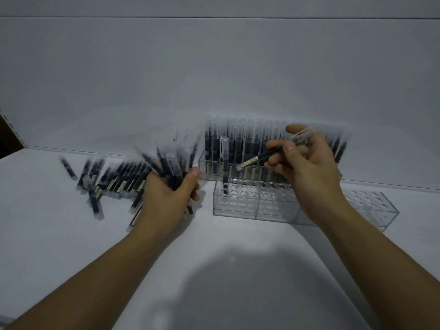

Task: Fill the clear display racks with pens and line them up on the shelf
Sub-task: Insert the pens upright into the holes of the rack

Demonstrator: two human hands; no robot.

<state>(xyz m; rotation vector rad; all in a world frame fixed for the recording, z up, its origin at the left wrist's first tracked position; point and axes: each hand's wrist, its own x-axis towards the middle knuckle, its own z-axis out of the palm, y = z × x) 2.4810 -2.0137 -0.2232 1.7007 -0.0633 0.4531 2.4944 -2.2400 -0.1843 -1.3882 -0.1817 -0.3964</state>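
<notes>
Pen pinched in right hand, above rack

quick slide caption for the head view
Left hand grips a bundle of pens; right hand holds one pen near the front clear rack.

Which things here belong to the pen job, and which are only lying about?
Belong: left hand gripping a bunch of pens; right hand pinching a single pen; near clear rack with one upright pen; full rack behind; loose pens on the shelf.
Lying about: brown object, far left, partly seen.
</notes>
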